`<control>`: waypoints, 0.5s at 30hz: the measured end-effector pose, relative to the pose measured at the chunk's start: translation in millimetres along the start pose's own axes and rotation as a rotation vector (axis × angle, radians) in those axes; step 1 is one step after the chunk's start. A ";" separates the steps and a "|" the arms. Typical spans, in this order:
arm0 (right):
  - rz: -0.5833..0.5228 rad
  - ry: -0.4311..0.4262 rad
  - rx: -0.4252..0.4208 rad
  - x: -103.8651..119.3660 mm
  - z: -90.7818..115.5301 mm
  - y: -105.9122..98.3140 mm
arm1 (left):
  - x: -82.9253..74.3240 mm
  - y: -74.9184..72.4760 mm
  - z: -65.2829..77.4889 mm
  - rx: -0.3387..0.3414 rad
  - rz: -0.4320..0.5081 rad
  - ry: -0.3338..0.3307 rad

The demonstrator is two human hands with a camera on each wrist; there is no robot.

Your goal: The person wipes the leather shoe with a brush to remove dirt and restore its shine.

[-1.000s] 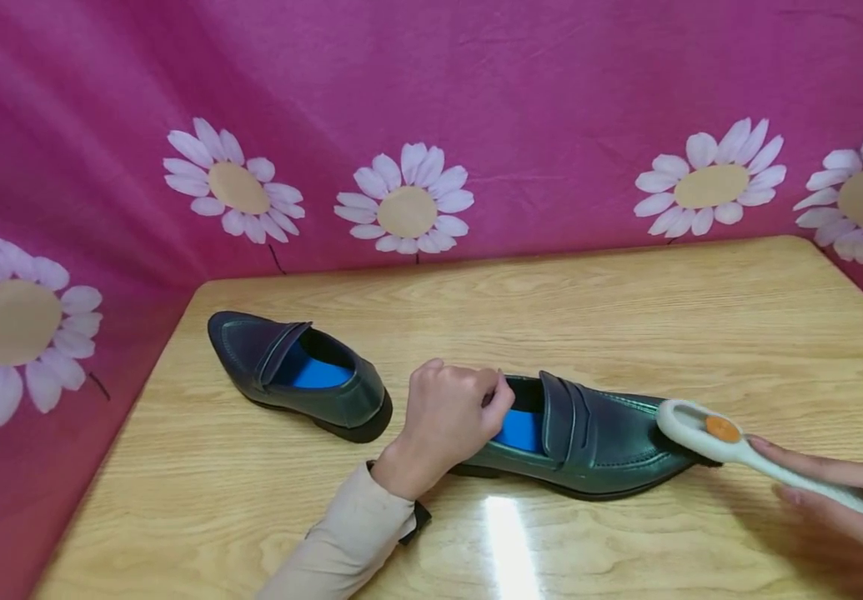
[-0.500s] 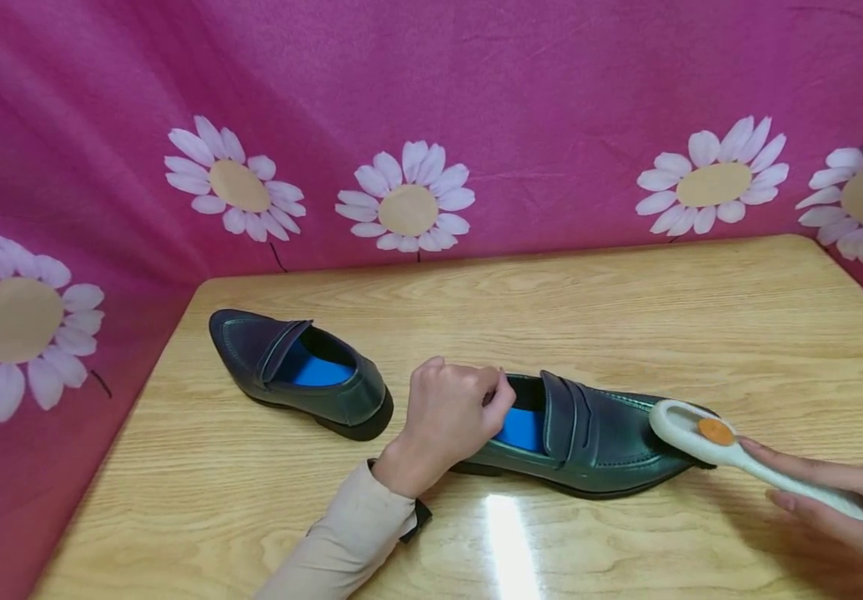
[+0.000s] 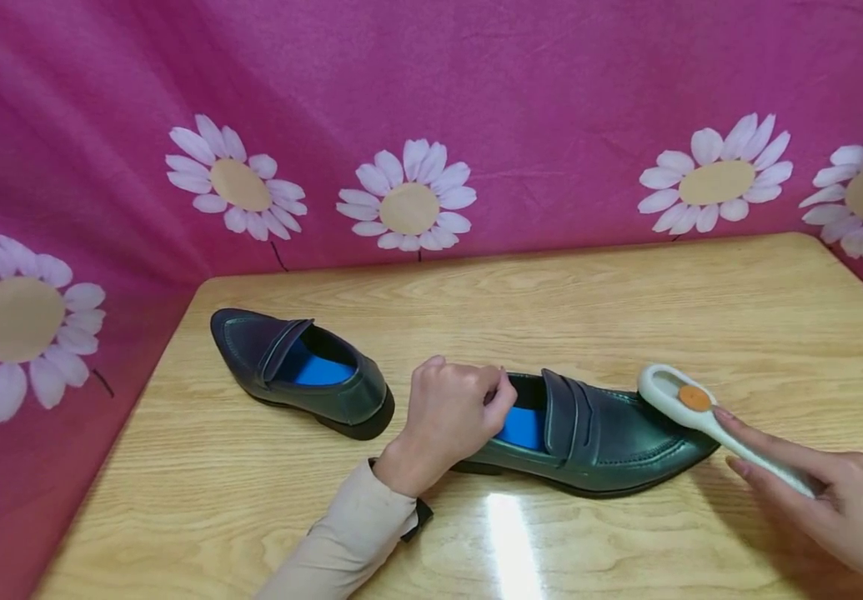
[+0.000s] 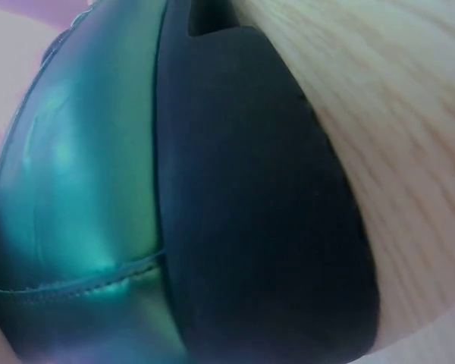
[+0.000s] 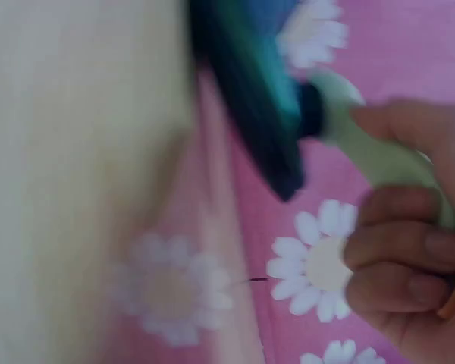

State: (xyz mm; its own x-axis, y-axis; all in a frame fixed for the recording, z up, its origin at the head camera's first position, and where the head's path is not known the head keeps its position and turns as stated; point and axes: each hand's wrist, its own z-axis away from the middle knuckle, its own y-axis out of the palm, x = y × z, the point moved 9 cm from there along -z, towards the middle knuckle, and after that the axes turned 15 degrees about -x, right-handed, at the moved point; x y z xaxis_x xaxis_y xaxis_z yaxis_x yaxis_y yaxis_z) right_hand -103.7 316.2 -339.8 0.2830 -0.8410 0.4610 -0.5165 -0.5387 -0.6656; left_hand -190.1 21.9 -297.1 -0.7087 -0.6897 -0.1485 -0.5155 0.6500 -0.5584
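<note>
A dark green loafer (image 3: pixel 626 442) with a blue insole lies on the table, toe to the right. My left hand (image 3: pixel 449 408) grips it at the heel end, hiding the back of the shoe. Its black heel block (image 4: pixel 265 197) fills much of the left wrist view. In my right hand (image 3: pixel 836 500) is a pale-handled shoe brush (image 3: pixel 664 396) with an orange button. Fingers curl round the handle, one lying along it towards the button. The brush head sits on the far side of the loafer's toe; dark bristles (image 5: pixel 311 110) meet the toe in the right wrist view.
A second matching loafer (image 3: pixel 303 375) stands further left, toe pointing to the back left. The wooden table (image 3: pixel 551 308) ends against a pink cloth (image 3: pixel 551 100) printed with white daisies. A bright light reflection shows on the tabletop near the front.
My right hand has moved the brush left and away from me, from the toe's tip to its far side. The left hand and both loafers stay put.
</note>
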 end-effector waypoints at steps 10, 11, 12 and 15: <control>-0.182 0.113 0.450 -17.3 26.3 26.3 | 1.5 -0.8 2.3 0.006 0.038 -0.026; -0.158 0.087 0.393 -15.3 22.1 24.2 | 1.6 -1.0 2.3 0.003 0.046 -0.028; -0.118 0.093 0.332 -15.1 18.0 21.5 | 1.7 -1.2 2.3 0.002 0.051 -0.029; -0.013 0.083 0.128 -11.8 6.2 10.2 | 2.4 -2.0 3.3 -0.005 0.061 -0.028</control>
State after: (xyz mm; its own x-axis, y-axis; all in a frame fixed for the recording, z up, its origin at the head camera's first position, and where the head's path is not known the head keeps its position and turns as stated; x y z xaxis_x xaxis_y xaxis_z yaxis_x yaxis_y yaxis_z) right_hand -107.2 320.3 -355.6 0.2188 -0.8297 0.5135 -0.4044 -0.5561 -0.7261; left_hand -189.2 18.0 -299.1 -0.7251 -0.6574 -0.2050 -0.4743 0.6926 -0.5435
